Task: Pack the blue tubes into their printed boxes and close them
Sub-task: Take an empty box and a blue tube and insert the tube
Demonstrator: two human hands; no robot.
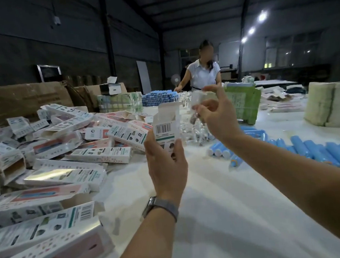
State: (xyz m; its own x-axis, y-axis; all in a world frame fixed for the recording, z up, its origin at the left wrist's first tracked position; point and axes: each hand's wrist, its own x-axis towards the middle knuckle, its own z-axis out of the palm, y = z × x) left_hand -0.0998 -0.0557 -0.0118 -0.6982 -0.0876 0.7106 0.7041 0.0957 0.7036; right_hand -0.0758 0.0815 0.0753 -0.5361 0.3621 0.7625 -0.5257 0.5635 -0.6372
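Note:
My left hand (166,162) grips a printed white box (165,125) upright above the table, its top flaps open and a barcode facing me. My right hand (216,115) is raised just right of the box and pinches a small clear plastic packet (197,99) with something dark in it. Several blue tubes (314,151) lie in a row on the white table at the right, below my right forearm. A large heap of printed boxes (53,162) covers the left side of the table.
A pile of clear packets (194,130) lies behind the held box. A green carton (244,102), stacked blue items (159,97) and pale bundles (334,105) stand farther back. Brown cartons (21,100) line the far left. A person (203,70) works at the table's far end.

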